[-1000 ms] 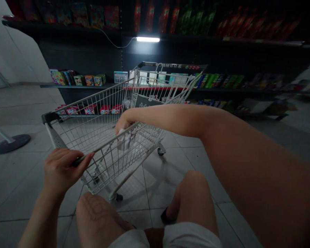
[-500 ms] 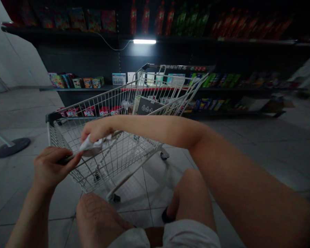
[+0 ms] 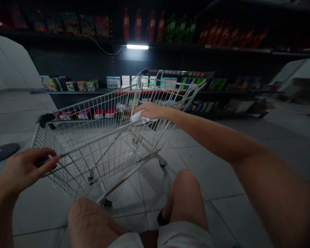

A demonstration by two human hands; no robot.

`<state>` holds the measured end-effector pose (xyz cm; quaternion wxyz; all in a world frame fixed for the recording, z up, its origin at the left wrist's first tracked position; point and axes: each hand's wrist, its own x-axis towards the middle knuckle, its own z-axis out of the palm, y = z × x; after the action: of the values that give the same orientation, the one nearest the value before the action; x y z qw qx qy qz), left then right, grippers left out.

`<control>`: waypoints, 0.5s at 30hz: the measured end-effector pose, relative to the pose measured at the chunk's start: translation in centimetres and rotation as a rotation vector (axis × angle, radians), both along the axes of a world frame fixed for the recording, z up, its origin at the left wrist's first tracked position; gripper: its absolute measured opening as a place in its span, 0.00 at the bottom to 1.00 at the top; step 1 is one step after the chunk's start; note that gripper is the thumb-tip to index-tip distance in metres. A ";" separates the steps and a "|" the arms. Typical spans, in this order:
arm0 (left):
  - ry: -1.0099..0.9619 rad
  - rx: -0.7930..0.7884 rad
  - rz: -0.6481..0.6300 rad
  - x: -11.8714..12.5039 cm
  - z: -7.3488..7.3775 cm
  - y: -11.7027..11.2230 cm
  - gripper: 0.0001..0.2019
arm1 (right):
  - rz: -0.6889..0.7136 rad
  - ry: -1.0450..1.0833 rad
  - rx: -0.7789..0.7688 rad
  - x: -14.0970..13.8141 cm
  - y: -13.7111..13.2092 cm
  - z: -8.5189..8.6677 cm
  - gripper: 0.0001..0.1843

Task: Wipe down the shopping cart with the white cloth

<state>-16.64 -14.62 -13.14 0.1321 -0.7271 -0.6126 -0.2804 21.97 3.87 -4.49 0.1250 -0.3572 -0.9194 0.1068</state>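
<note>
A white wire shopping cart (image 3: 100, 151) stands in front of me, its handle end nearest. My left hand (image 3: 23, 168) curls around the dark cart handle (image 3: 42, 160) at the lower left. Out along the cart's near top rail (image 3: 111, 129), my right hand (image 3: 150, 112) presses a crumpled white cloth (image 3: 138, 117) against the wires. The cloth is partly hidden under my palm. The cart's basket holds nothing that I can make out.
Dark store shelves (image 3: 74, 91) with boxed goods and bottles run behind the cart, lit by a strip light (image 3: 137, 47). The floor is grey tile. A round dark stand base (image 3: 1, 153) sits at the left. My knees show below the cart.
My right hand and the cloth have moved along the rail, away from my left hand and further into the cart. The view has turned slightly, shifting the cart left.
</note>
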 end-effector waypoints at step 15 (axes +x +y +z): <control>0.341 -0.483 0.042 13.5 3.1 6.5 0.32 | -0.069 0.019 -0.363 -13.1 3.7 -1.9 0.10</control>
<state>-3.16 -8.07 -10.05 0.0619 -0.7614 -0.6453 0.0022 8.92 7.62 -6.37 0.0707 -0.4042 -0.8710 0.2701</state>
